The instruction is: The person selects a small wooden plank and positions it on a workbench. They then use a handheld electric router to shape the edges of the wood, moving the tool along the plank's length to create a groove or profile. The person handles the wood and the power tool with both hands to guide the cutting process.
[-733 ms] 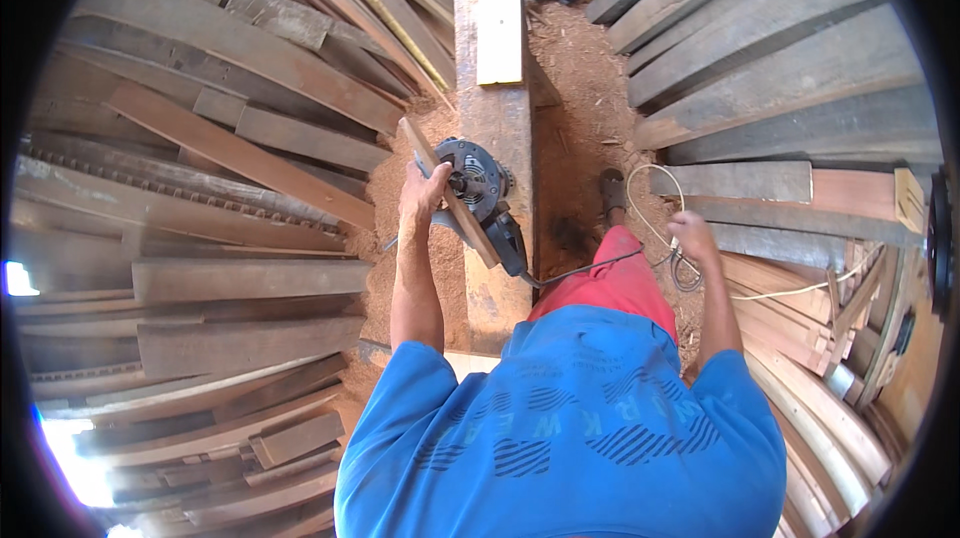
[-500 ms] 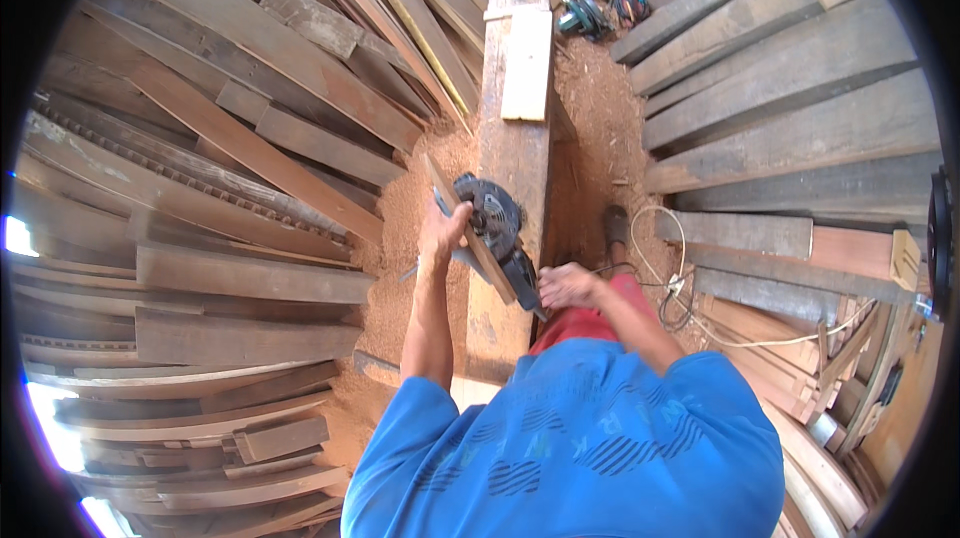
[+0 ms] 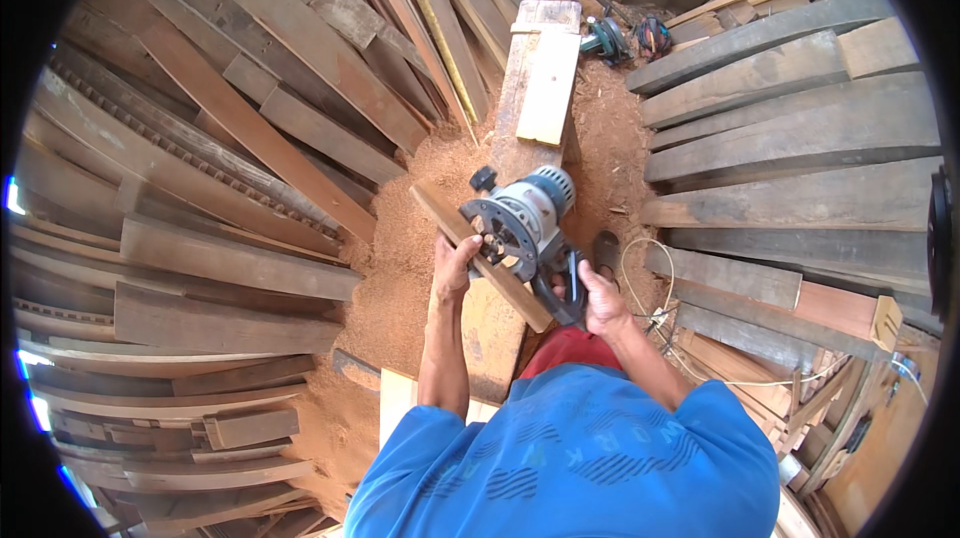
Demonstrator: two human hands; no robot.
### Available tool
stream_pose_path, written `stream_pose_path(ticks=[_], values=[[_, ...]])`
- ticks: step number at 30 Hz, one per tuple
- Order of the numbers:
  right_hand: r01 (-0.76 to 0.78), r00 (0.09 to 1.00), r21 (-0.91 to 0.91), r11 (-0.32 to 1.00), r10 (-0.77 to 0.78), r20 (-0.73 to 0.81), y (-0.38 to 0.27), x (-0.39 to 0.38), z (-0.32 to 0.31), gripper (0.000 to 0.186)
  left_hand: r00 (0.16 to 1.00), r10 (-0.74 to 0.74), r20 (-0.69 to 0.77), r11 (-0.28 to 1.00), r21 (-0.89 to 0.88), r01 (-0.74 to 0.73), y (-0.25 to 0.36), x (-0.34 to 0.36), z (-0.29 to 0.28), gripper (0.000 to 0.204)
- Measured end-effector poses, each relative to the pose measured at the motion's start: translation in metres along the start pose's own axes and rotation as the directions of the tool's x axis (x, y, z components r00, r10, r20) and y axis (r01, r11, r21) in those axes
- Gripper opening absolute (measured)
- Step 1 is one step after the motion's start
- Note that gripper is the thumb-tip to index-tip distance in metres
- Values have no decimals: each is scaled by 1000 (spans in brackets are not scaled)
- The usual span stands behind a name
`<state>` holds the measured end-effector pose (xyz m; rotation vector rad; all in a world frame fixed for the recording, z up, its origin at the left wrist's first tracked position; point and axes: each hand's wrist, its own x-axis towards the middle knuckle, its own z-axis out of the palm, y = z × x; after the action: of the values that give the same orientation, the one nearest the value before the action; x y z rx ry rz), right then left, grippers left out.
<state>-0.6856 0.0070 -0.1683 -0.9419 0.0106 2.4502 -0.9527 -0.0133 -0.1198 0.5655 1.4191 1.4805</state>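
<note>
A wood router [image 3: 530, 208] with a grey motor body, a black round base and a black loop handle hangs tilted above the workbench [image 3: 495, 328]. A narrow wooden strip [image 3: 515, 288] lies along its base; whether it is fixed there I cannot tell. My left hand [image 3: 455, 266] grips the strip beside the base opening, thumb on top. Around the loop handle, my right hand [image 3: 603, 300] is closed, with the fingers partly hidden behind it. At the bench's far end lies a pale board [image 3: 548, 88].
Stacked planks [image 3: 240, 268] line the left side, and more planks [image 3: 790, 128] fill the right. Sawdust [image 3: 400, 228] covers the floor. Two power tools [image 3: 605, 41] lie beyond the bench. A pale cord [image 3: 625, 258] loops at the right near my foot.
The router has turned over, so its motor body now shows toward the upper right. My right hand has moved from beside its lower end onto the handle. The view has shifted slightly.
</note>
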Motion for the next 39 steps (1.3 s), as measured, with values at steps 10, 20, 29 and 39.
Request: stream_pose_path(ticks=[10, 20, 29, 39], values=[[7, 909, 273, 962, -120, 400, -83, -56, 53, 34, 955, 34, 293, 885, -453, 108, 33, 38, 67, 63], [460, 885, 0, 888, -459, 75, -163, -42, 84, 30, 985, 10, 172, 997, 78, -24, -80, 124, 84, 77], [555, 659, -565, 610, -737, -149, -284, 111, -39, 8, 976, -187, -109, 442, 878, 182, -152, 9, 12, 55], [417, 799, -148, 897, -439, -410, -322, 165, -108, 16, 974, -192, -120, 158, 976, 152, -180, -18, 25, 74]])
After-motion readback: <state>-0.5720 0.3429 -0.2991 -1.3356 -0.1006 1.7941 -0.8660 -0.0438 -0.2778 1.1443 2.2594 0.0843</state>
